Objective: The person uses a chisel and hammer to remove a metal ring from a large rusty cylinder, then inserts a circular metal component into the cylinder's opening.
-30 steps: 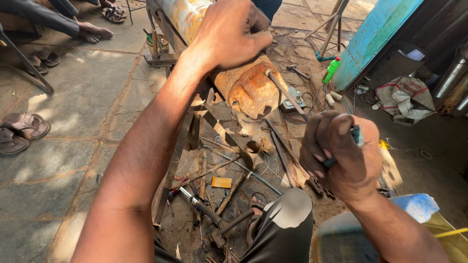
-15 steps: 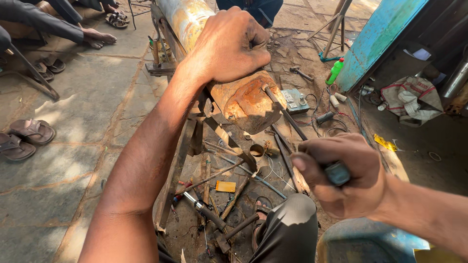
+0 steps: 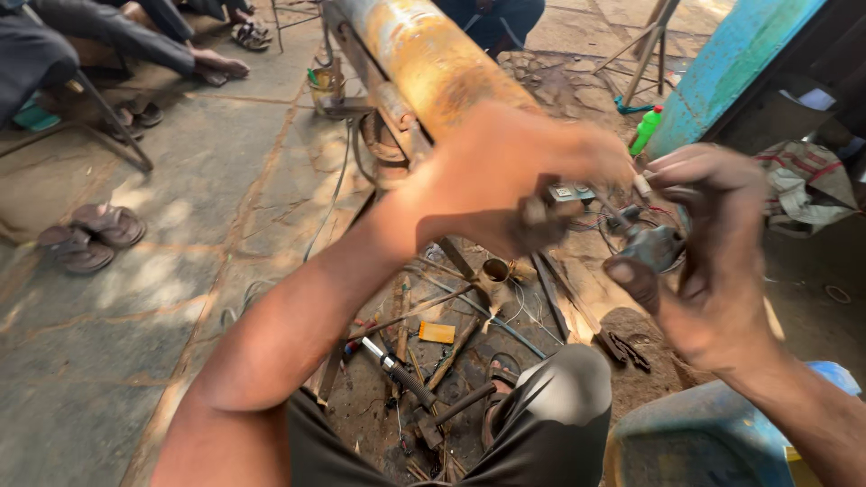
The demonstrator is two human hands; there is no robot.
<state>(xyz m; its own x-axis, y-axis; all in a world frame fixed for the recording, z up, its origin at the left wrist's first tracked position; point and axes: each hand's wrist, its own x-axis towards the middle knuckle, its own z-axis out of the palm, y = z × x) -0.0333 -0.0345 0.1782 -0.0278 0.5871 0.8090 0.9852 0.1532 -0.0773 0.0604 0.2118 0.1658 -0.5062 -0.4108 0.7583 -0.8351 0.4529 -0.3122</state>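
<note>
My left hand and my right hand are raised together in front of me, both gripping a small dark metal part with thin red and white wires trailing from it. The left fingers pinch its left end; the right hand cups its right side. Motion blur hides the exact shape of the part. Behind my hands lies a large rusty yellow cylinder. Below them, on the dirt floor, lie scattered tools and metal scraps. My knee in dark trousers is bent up at the bottom.
A blue plastic container stands at the lower right. A green bottle stands by a blue panel. Sandals lie on the stone paving at left. Seated people's legs and a metal chair frame are at upper left.
My left hand came off the cylinder and moved down and right to meet my right hand. My right hand rose with the small part; both now hold it.
</note>
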